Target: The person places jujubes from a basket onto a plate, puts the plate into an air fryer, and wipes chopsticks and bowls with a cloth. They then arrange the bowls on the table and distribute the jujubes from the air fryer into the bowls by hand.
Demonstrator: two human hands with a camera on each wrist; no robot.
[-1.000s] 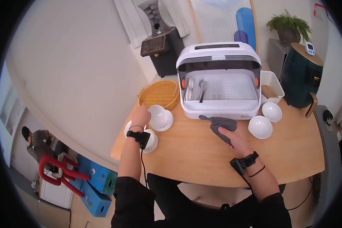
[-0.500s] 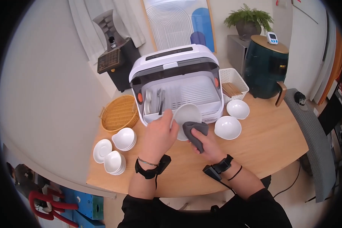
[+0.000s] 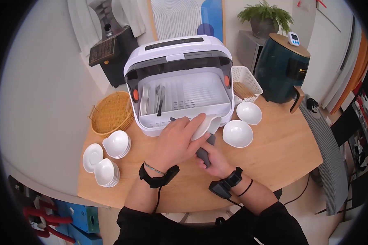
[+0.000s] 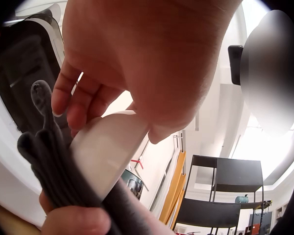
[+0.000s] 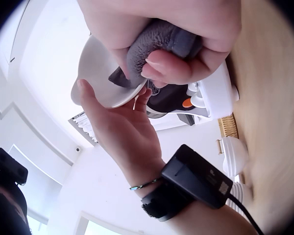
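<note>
In the head view, my left hand (image 3: 171, 141) grips a white bowl (image 3: 201, 128) by its edge, in front of the white dish dryer (image 3: 204, 112). The bowl is tipped on its side above the table. My right hand (image 3: 218, 163) holds a bunched dark grey cloth (image 3: 203, 157) against the bowl. Seen from the right wrist, the left thumb lies along the bowl's inside (image 5: 100, 58), and a fold of the cloth (image 5: 154, 44) reaches in over the rim. The left wrist view shows the cloth (image 4: 54, 166) wrapped along the bowl's lower edge.
Cutlery (image 3: 160, 100) stands inside the raised-lid dryer. Two white bowls (image 3: 238, 134) sit to its right, by a white basket (image 3: 257, 83) of chopsticks. On the left are stacked bowls (image 3: 116, 143), more stacked bowls (image 3: 105, 172), a saucer (image 3: 93, 157) and a wicker tray (image 3: 112, 114).
My left hand has taken a bowl from the left stacks and brought it to the middle, where it met the cloth. The bowl has since tipped onto its side. The head view has shifted right.
</note>
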